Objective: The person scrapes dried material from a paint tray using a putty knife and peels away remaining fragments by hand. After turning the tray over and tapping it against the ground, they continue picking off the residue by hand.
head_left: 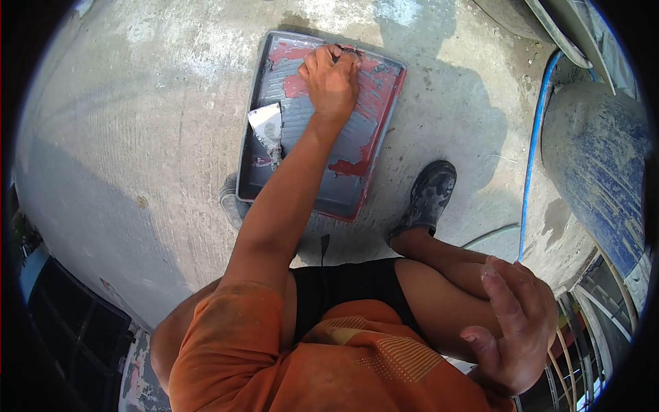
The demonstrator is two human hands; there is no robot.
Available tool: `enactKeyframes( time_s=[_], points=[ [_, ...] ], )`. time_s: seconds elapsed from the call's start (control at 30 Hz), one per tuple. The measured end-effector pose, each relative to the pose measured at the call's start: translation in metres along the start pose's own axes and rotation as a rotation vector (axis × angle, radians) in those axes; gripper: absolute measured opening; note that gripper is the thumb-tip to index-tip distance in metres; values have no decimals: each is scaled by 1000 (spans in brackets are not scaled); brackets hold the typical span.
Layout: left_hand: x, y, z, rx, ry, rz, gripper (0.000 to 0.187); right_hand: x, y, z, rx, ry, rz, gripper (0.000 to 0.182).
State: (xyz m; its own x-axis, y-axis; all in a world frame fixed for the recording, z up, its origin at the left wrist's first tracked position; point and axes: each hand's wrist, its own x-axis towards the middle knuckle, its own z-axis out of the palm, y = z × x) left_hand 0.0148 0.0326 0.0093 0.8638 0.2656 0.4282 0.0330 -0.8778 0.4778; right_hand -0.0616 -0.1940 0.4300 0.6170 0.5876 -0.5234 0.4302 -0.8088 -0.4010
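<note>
A grey paint tray (252, 147) with a ribbed bed and patches of red paint lies on the concrete between my feet. My left hand (331, 86) reaches into its far end, fingers curled down close to the far rim. Something dark shows at the fingertips, but I cannot make out what they hold. Left of that forearm, a putty knife (268, 123) with a pale, smeared blade rests in the tray, its narrow end towards me. My right hand (511, 323) is by my right knee, thumb and fingers apart, holding nothing.
Dark clogs (432, 192) are on my feet on either side of the tray. A blue hose (534, 151) runs along the right, beside a scuffed blue drum (597, 158). Metal bars (597, 336) stand at lower right, a dark panel (75, 323) at lower left.
</note>
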Motion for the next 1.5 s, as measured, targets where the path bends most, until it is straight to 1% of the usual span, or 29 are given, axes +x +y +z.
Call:
enactKeyframes(
  time_s=[0.07, 0.1, 0.17, 0.3, 0.37, 0.4, 0.47, 0.5, 0.57, 0.6, 0.67, 0.77, 0.97, 1.1, 1.17, 1.2, 1.27, 1.3, 1.37, 1.4, 1.47, 1.5],
  points=[
    [-7, 4, -2, -102, -8, -217, 11, -2, 0, 0, -11, -8, 3, 65],
    [-6, 6, -4, -100, -9, -217, 11, -2, 0, 0, -25, -14, 3, 65],
    [-3, 11, -7, -190, -10, -327, 11, -2, 0, 1, -21, -16, 7, 66],
    [7, 16, -1, -198, 66, -329, 17, -2, -3, 1, -34, -32, 22, 66],
    [21, 27, -8, -324, -207, -648, 22, -1, -4, 1, -25, -35, 24, 66],
    [32, 29, -12, -325, -204, -650, 22, 0, -4, 1, -14, -33, 29, 66],
    [45, 32, -18, -465, -330, -898, 25, 0, -5, 1, -20, -34, 38, 66],
    [42, 28, -13, -465, -330, -900, 25, 0, -5, 2, -25, -30, 46, 66],
    [33, 17, 2, -680, -313, -997, 25, 0, -4, 3, -18, -27, 40, 66],
    [33, 18, 2, -681, -310, -1001, 25, 0, -4, 3, -11, -25, 35, 66],
    [30, 23, 2, -1012, -217, -1214, 17, 0, -3, 3, -14, -26, 35, 67],
    [36, 32, -7, -1071, -170, -1254, 13, 1, -1, 5, -5, -21, 36, 68],
    [38, 34, -7, -1082, -174, -1257, 11, 2, -1, 6, 1, -20, 38, 68],
    [37, 30, 4, -1067, -216, -1247, 15, 2, -1, 5, -13, -49, 45, 69],
    [29, 25, 20, -808, -204, -1098, 22, 2, -2, 6, -9, -51, 47, 69],
    [28, 26, 21, -809, -204, -1102, 22, 1, -2, 6, -5, -50, 50, 70],
    [26, 26, 23, -699, -171, -1047, 25, 2, -1, 6, 4, -50, 50, 70],
    [28, 28, 18, -699, -171, -1047, 25, 2, -1, 6, 13, -46, 50, 70],
    [30, 32, 7, -804, -217, -1131, 22, 2, -1, 5, 11, -49, 45, 70],
    [28, 31, 9, -804, -218, -1131, 22, 3, -1, 4, 8, -53, 42, 70],
    [22, 29, 11, -923, -132, -1137, 16, 3, 0, 5, 12, -53, 41, 70],
    [19, 29, 13, -922, -132, -1140, 16, 3, 0, 5, 15, -54, 40, 70]
  ],
)
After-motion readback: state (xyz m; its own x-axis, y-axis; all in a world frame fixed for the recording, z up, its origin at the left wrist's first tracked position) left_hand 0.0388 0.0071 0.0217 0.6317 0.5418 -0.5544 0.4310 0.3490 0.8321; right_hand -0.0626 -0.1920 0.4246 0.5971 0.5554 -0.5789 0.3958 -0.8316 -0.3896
